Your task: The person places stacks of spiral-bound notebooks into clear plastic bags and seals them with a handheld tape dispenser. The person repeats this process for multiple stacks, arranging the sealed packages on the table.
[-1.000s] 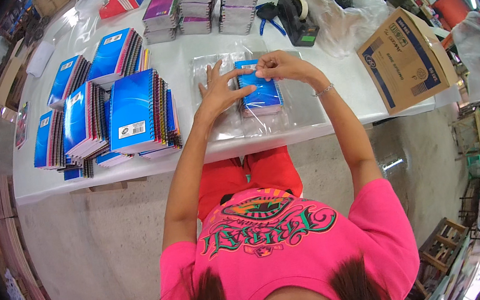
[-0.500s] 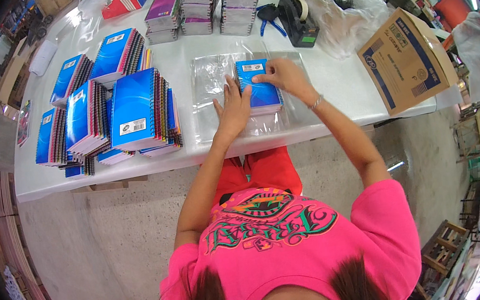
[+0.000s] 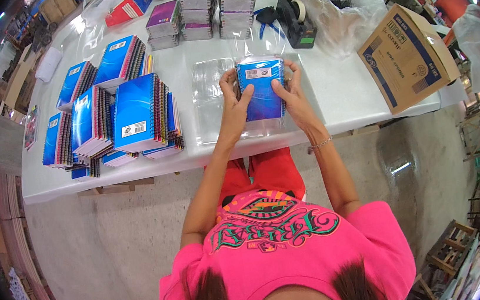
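A small stack of blue spiral notebooks (image 3: 263,103) is between my two hands, with a shiny clear film over its top. My left hand (image 3: 236,102) is closed around the left side, thumb on the cover. On the opposite side my right hand (image 3: 294,93) grips in the same way, its thumb on the cover's right edge. The fingers of both hands are partly hidden beside the stack. Beneath it lie flat clear plastic bags (image 3: 208,100) on the white-covered table (image 3: 187,156).
Several piles of blue notebooks (image 3: 134,111) stand on the left. At the back are wrapped notebook stacks (image 3: 237,17), a purple-topped stack (image 3: 163,17), blue-handled pliers (image 3: 265,21) and a black tape dispenser (image 3: 297,25). A cardboard box (image 3: 404,60) and crumpled clear plastic (image 3: 336,3) are on the right.
My right hand has moved from the top of the cover to the stack's right side. My left hand has shifted to the left side, and both now grip the stack.
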The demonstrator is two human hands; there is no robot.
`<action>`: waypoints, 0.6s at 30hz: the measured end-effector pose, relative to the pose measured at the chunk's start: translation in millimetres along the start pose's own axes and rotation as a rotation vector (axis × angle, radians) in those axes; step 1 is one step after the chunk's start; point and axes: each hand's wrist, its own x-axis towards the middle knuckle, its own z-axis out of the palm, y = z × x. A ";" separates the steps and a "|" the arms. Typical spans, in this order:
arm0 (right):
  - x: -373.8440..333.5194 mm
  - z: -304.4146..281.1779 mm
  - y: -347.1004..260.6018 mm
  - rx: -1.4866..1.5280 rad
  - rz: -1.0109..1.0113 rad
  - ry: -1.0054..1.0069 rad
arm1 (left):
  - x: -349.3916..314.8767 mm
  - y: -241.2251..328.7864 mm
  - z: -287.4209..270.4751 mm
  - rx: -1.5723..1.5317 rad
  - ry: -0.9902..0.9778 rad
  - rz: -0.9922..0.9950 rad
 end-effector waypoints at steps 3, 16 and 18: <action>-6.2 5.7 -25.1 0.054 -0.139 -0.072 | -4.2 37.9 8.6 0.077 -0.106 0.152; -13.3 1.4 32.4 -0.056 -0.228 -0.060 | -11.4 -7.1 -24.5 0.361 0.016 0.274; -14.0 -1.6 32.1 -0.093 -0.237 -0.036 | -8.1 1.2 -21.5 0.514 0.077 0.335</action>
